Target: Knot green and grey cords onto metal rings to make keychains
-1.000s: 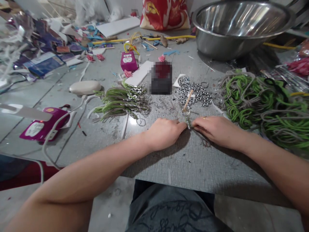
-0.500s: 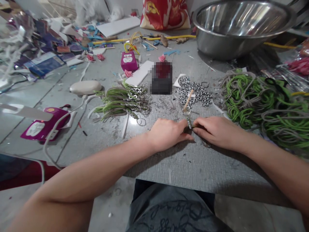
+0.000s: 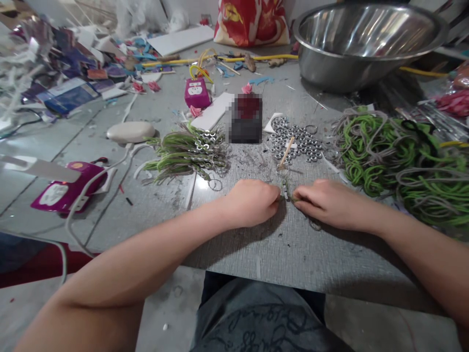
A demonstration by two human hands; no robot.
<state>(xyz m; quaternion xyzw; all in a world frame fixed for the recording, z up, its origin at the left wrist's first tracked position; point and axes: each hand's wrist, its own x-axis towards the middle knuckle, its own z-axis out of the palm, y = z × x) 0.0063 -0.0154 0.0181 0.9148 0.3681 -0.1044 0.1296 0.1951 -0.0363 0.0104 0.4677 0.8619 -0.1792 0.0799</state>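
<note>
Between my two hands a short metal chain (image 3: pixel 285 188) with green-grey cord woven at it lies on the table, a key ring (image 3: pixel 283 168) at its far end. My left hand (image 3: pixel 254 203) is closed in a fist just left of the chain, with a cord end mostly hidden in it. On the other side my right hand (image 3: pixel 322 201) pinches a cord end between thumb and fingers; little of that cord shows. Beyond the chain lie a thin wooden stick (image 3: pixel 287 150) and a pile of metal chain pieces (image 3: pixel 298 142).
Finished corded key rings (image 3: pixel 183 152) lie in a bunch on the left. Loose green and grey cords (image 3: pixel 381 151) are heaped on the right. A steel bowl (image 3: pixel 366 54) stands at the back. A white cable (image 3: pixel 78 205) crosses the table (image 3: pixel 234 249) near purple boxes.
My left hand has closed from spread thumb and fingers into a fist and drawn slightly left, so more of the chain shows. My right hand has barely moved.
</note>
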